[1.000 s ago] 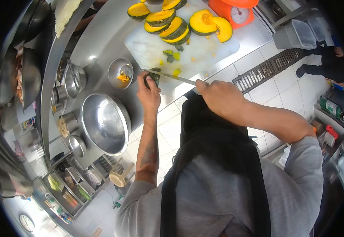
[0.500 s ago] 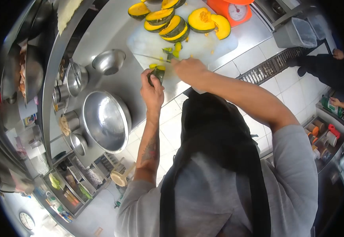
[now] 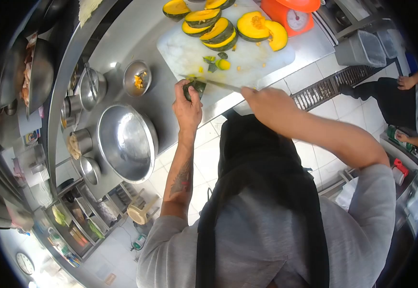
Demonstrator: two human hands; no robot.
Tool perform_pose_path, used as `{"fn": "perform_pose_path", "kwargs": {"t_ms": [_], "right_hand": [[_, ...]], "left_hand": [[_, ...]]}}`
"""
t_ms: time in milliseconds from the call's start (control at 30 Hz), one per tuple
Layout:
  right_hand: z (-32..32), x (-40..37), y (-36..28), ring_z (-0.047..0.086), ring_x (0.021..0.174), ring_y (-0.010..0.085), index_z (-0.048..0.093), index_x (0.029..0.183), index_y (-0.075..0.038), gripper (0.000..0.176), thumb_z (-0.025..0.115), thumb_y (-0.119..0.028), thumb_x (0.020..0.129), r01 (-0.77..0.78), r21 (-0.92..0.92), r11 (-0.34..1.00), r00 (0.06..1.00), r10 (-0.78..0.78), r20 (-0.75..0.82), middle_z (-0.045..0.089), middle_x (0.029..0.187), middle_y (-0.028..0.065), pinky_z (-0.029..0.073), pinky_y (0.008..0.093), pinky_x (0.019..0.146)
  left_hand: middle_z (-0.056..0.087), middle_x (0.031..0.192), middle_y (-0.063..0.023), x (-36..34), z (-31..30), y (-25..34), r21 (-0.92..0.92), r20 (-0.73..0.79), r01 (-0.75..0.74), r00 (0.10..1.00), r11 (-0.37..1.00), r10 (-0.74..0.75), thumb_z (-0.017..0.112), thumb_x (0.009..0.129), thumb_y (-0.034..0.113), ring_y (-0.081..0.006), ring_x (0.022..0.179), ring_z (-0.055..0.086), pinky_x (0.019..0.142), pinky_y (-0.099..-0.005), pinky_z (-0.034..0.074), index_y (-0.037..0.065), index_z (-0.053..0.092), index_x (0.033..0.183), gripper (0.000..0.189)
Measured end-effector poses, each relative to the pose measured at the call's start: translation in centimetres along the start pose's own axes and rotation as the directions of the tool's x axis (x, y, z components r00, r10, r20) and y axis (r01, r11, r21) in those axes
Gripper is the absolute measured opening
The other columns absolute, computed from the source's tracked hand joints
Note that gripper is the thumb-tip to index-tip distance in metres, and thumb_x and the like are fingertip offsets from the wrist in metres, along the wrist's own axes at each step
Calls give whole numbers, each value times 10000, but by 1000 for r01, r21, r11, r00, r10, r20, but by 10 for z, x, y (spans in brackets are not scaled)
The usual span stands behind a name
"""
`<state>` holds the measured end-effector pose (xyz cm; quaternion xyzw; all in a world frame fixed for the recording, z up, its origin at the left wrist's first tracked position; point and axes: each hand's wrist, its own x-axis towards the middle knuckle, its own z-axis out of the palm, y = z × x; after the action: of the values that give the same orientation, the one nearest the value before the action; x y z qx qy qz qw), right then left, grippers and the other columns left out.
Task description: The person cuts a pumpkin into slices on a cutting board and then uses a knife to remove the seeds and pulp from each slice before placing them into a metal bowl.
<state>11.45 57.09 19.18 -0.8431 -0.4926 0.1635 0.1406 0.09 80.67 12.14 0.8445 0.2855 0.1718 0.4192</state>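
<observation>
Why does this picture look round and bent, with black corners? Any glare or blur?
Head view: a fisheye lens bends the steel counter into curves and leaves black corners; soft glare sits on the large steel bowl; the knife in the right hand looks fairly sharp.

Right hand (image 3: 266, 103) pulled back toward body; knife (image 3: 218, 85) blade again across squash piece (image 3: 194, 88); small bowl (image 3: 137, 78) upright again.

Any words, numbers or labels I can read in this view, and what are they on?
No text here is legible.
On the scale dial: numbers too small to read.
On the clock: face too small and blurred.
On the green bottle: label too small to read.
</observation>
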Motion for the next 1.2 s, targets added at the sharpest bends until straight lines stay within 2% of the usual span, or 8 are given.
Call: {"fn": "perform_pose_path", "kwargs": {"t_ms": [433, 500, 633, 700, 833, 967, 1033, 1200], "right_hand": [[31, 32, 20, 708, 865, 510, 522, 1198, 31, 247, 486, -89, 985, -257, 225, 940, 965, 238, 108, 715, 877, 309, 564, 591, 781], [43, 18, 16, 687, 856, 549, 511, 1206, 39, 260, 465, -111, 999, -307, 233, 923, 946, 268, 182, 698, 870, 345, 537, 628, 807], [44, 12, 5, 688, 867, 555, 519, 1190, 51, 257, 451, -111, 1002, -290, 243, 926, 944, 235, 230, 694, 868, 358, 526, 643, 819], [49, 15, 10, 690, 890, 550, 529, 1177, 75, 263, 446, -97, 996, -277, 255, 926, 956, 237, 174, 695, 887, 367, 523, 642, 827], [64, 22, 17, 692, 890, 549, 541, 1174, 90, 269, 440, -75, 987, -191, 257, 947, 981, 173, 94, 697, 894, 368, 527, 635, 836], [64, 25, 17, 688, 872, 544, 527, 1207, 62, 269, 469, -108, 1007, -213, 249, 945, 972, 179, 151, 695, 874, 354, 526, 636, 818], [69, 22, 17, 681, 853, 542, 512, 1227, 35, 275, 498, -166, 1039, -238, 266, 934, 965, 196, 173, 695, 847, 333, 518, 644, 793], [51, 16, 7, 703, 919, 530, 534, 1212, 70, 286, 485, -33, 951, -255, 297, 920, 962, 210, 175, 704, 919, 358, 552, 613, 838]], "left_hand": [[664, 1233, -182, 2, 13, -31, -341, -156, -31, 987, 940, -24, 524, 1119, 184, -169, 1049, 637, 832, -277, 496, 68, 225, 1601, 579], [655, 1264, -175, 6, 13, -34, -784, 36, 188, 965, 592, -258, 562, 1093, 110, -167, 1073, 645, 855, -295, 524, 80, 203, 1613, 633], [639, 1280, -159, 7, 8, -21, -887, 28, 155, 959, 436, -283, 686, 1018, 62, -171, 1118, 652, 910, -298, 550, 125, 233, 1622, 757], [632, 1293, -143, 18, -4, -42, -550, 54, 8, 998, 835, 26, 822, 903, 33, -193, 1148, 663, 951, -313, 567, 124, 295, 1587, 868], [696, 1191, -110, 29, -16, -53, -214, 251, 113, 966, 970, -57, 910, 819, 47, -130, 968, 681, 746, -282, 589, 79, 503, 1429, 733], [697, 924, -30, 26, -36, -3, -428, 278, 190, 958, 884, -71, 942, 814, 172, -81, 826, 648, 696, -251, 548, 52, 638, 1193, 500], [682, 780, -15, 22, -47, 36, -76, 203, 203, 962, 976, -184, 914, 858, 278, -76, 628, 605, 549, -254, 499, 48, 665, 1103, 418], [679, 701, -51, 26, -9, 20, -129, 154, 295, 949, 947, -275, 845, 929, 325, -89, 514, 585, 447, -262, 460, 40, 724, 1062, 337]]}}
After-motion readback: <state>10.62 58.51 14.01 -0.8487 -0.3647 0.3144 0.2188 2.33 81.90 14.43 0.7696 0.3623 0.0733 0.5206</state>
